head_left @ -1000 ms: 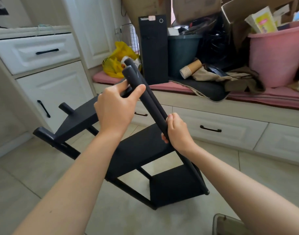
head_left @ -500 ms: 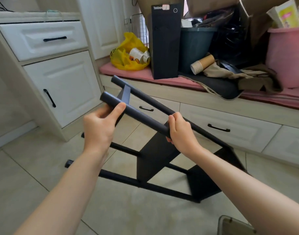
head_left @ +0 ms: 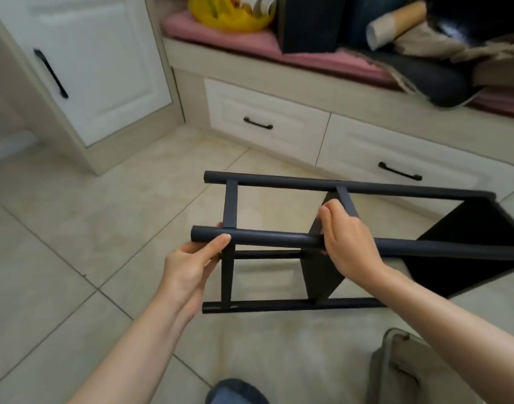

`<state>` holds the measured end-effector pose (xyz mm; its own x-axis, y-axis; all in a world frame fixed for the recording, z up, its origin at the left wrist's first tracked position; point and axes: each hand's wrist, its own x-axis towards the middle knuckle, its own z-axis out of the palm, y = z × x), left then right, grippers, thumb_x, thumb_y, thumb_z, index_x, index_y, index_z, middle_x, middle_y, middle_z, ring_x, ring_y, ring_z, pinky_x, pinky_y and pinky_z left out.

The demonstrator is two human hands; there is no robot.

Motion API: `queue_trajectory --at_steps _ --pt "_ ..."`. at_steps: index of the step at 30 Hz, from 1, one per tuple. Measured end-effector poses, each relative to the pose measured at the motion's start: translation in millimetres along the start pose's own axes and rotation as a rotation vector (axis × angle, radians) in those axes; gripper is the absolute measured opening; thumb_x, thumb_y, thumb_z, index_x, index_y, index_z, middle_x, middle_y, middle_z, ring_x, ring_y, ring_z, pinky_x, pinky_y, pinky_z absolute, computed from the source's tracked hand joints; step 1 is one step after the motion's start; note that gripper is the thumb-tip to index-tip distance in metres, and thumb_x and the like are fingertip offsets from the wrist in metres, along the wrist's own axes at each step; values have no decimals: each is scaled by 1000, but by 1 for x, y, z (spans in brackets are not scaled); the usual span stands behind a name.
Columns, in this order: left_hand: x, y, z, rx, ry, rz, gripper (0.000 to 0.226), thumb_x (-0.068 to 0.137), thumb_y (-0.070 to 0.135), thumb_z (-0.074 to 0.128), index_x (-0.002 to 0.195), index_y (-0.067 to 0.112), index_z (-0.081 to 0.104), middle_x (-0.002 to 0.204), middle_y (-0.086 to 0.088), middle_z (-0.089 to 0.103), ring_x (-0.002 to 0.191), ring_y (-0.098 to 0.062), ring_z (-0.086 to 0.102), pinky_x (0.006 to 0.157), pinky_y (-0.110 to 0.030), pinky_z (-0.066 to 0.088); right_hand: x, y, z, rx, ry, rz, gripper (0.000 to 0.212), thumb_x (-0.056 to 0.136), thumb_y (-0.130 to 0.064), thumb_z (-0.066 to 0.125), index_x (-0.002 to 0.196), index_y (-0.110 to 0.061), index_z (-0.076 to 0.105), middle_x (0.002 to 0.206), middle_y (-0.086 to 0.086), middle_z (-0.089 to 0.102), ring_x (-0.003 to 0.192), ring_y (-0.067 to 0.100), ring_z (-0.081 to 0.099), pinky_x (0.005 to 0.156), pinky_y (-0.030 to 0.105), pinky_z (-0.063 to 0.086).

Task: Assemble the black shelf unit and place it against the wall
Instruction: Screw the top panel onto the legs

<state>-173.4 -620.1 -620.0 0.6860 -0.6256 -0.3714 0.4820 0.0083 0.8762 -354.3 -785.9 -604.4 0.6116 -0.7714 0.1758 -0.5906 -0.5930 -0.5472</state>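
Black shelf unit (head_left: 352,186) swings down from its steep tilt and now sits level on its side, poles running left-right. Left hand (head_left: 188,266) and right hand (head_left: 349,249) drop lower with it.

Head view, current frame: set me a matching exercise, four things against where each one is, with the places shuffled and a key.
Things:
1. left hand
2. right hand
3. yellow bag
4. grey bag

Places:
A. on the floor, lower right
B. grips the end of the near pole of the black shelf unit
C. on the pink cushion
D. grips that pole midway

Pairs: 1-B; 2-D; 3-C; 4-A
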Motion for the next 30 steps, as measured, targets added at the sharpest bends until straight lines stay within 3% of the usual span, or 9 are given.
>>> queue_trajectory --at_steps 7,11,18,22,26,30 --pt "-5 -33 -33 70 6 -55 51 56 19 80 105 4 73 106 -4 78 106 -18 71 101 -33 49 -24 0 15 -191 -210 -10 31 103 -38 19 87 -23 40 64 -1 60 58 23 56 66 46 49" --pt "-7 -39 -42 171 -20 -20 60 50 28 84 105 7 75 109 1 77 109 -14 70 103 -33 46 -30 -2 12 -193 -253 8 33 98 -44 17 86 -26 42 63 0 62 58 23 57 64 49 50" --pt "-15 -42 -47 202 -3 11 47 56 23 81 101 15 75 101 4 78 99 -7 72 88 -21 51 -23 -15 17 -154 -412 -4 43 92 -55 17 90 -26 49 71 -1 64 66 21 63 68 49 54" --pt "-19 -40 -49 317 -41 74 37 64 17 80 100 14 75 97 6 78 90 -4 72 74 -12 53 2 -32 24 -37 -376 -133 38 100 -45 24 96 -21 54 79 -8 59 75 11 55 71 40 49" --pt "-24 -42 -58 449 -98 119 20 73 -4 79 89 7 72 102 14 77 92 -1 71 76 -12 52 37 -46 45 36 -264 -255 30 106 -32 33 100 -14 56 92 -6 53 89 15 46 74 30 35" --pt "-28 -39 -65 548 -166 132 21 74 -5 80 86 10 71 102 25 74 100 2 69 79 -11 51 64 -51 73 -40 -233 -362 32 106 -30 36 103 -8 59 107 2 54 102 23 45 86 27 34"
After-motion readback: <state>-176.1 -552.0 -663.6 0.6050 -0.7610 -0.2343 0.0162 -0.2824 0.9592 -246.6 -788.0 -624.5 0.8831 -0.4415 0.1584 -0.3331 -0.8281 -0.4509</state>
